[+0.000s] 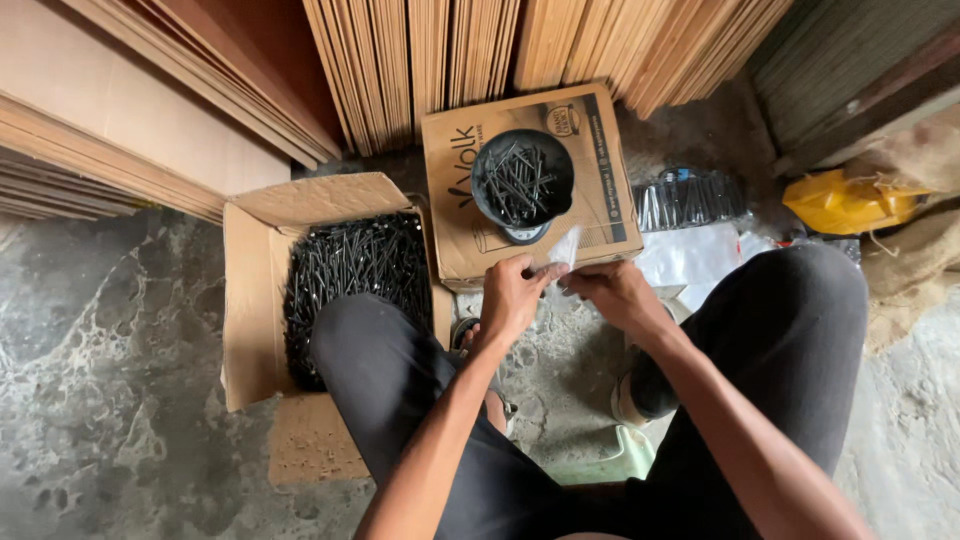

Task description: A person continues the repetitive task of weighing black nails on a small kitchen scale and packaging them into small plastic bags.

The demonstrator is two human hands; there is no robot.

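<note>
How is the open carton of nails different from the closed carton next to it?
The open carton has its flaps spread and is filled with loose dark nails; the closed carton is shut and serves as a stand for a black bowl of nails. The open carton sits by the person's left knee; the closed carton lies ahead of both hands. Both are brown cardboard.

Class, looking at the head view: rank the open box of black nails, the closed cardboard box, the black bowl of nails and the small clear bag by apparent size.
1. Open box of black nails and closed cardboard box: too alike to rank.
2. Black bowl of nails.
3. Small clear bag, pinched by left hand and right hand.
</note>
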